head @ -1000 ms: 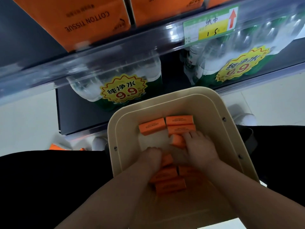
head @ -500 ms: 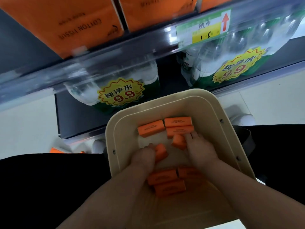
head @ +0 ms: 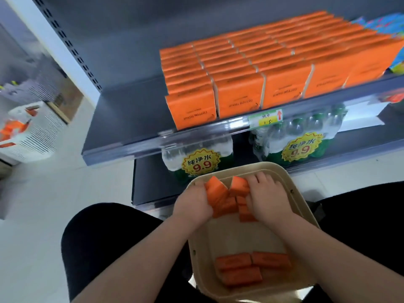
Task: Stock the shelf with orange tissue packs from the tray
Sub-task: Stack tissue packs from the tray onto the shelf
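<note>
Both hands are at the far end of the tray (head: 200, 270), squeezing a bunch of tissue packs (head: 220, 200) between them. The left hand (head: 193, 203) curls its fingers round the bunch's left side and the right hand (head: 270, 199) wraps over the right side. Both are clamped on the bunch, and the packs are tipped up on edge. Count in the bunch is unclear.

My read: the 2-handed squeeze is there so a loose stack travels as 1 block rather than pack by pack.

3 leftover packs (head: 251, 271) lie flat at the near end of the tray. The tray sits across the person's lap, just in front of the shelf (head: 126, 114), probably to keep the reach short.

The shelf already carries stocked rows (head: 251, 68) of orange packs, standing on edge and running front to back. The deck left of the rows is bare, so that's the likely drop zone. Standing the bunch on edge would match the rows.

Below the shelf are water bottle packs (head: 197, 162). A price tag (head: 265, 120) sits on the shelf lip. At far left is a white basket (head: 32, 132) with orange items in it.

Risk: the middle packs could slip out of the squeeze during the lift.
</note>
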`<state>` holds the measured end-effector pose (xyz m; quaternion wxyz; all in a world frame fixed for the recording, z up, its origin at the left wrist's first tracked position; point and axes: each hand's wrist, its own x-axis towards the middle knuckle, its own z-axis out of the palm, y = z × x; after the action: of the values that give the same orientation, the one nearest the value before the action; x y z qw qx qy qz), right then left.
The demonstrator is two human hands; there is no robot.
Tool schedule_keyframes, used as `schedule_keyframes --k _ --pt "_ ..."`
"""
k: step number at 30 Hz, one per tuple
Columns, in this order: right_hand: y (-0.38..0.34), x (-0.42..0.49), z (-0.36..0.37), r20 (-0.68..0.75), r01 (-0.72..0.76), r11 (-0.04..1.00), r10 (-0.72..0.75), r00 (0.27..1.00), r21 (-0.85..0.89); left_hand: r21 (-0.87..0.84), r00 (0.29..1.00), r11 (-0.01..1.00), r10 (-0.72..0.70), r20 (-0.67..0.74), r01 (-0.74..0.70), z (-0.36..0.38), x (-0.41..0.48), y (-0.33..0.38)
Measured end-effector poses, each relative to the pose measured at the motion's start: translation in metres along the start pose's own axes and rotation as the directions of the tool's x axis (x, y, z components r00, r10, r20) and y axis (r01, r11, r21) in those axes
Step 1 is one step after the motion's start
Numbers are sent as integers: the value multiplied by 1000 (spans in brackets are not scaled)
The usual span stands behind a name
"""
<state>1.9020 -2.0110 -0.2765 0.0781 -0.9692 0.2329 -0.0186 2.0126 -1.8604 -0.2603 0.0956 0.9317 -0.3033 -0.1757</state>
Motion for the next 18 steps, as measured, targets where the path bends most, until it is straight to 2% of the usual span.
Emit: schedule_keyframes --k 3,5,8,11,14,18 --pt "-6 1 -34 -109 35 999 -35 993 -1 -24 992 999 45 -115 -48 -43 -12 -2" --pt "-11 7 -62 -256 64 998 -55 965 25 -69 977 996 41 -207 -57 -74 -17 -4" --pt "-27 26 -109 -486 110 992 -69 871 56 -149 939 985 26 -342 -82 -119 -25 2" --pt "-46 51 -156 -625 159 986 -94 775 49 -144 887 982 43 -460 -123 -155 -23 6" --pt "-61 78 -191 -630 165 986 -135 765 -10 -146 830 983 8 -558 -107 -190 -12 1" --pt "-73 114 -216 -597 168 983 -179 782 -74 -200 802 980 -115 -587 -6 -221 6 -17"
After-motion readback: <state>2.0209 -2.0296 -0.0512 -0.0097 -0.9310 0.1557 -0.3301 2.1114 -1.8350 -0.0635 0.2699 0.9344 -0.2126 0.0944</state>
